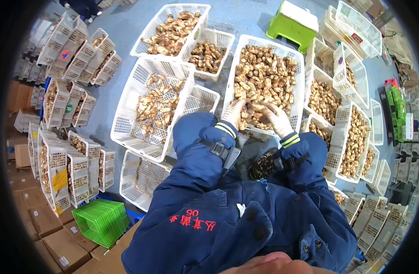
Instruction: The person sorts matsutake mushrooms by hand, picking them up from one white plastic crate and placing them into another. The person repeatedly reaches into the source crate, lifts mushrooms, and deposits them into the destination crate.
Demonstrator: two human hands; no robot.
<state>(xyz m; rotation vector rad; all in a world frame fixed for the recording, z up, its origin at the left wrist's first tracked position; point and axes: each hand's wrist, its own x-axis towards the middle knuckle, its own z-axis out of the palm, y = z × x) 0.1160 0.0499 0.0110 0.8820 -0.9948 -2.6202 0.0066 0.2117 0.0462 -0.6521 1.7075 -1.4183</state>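
Note:
My left hand (234,111) and my right hand (276,118), both in pale gloves, are close together over the near end of a white plastic crate (300,85) full of brown and cream mushrooms (264,75). A dark brown mushroom (255,109) lies between them, touched by the fingers; which hand bears it is hard to tell. To the left, a white slatted crate (118,116) holds a looser layer of mushrooms (158,102). Behind it are a fuller crate (141,41) and a smaller basket (230,44) of mushrooms.
A green and white step stool (293,25) stands beyond the full crate. Stacked mushroom crates (353,144) line the right, and more stacks (77,167) line the left. Green baskets (101,219) and cardboard boxes (64,246) are at lower left. A person (83,7) is partly visible at upper left.

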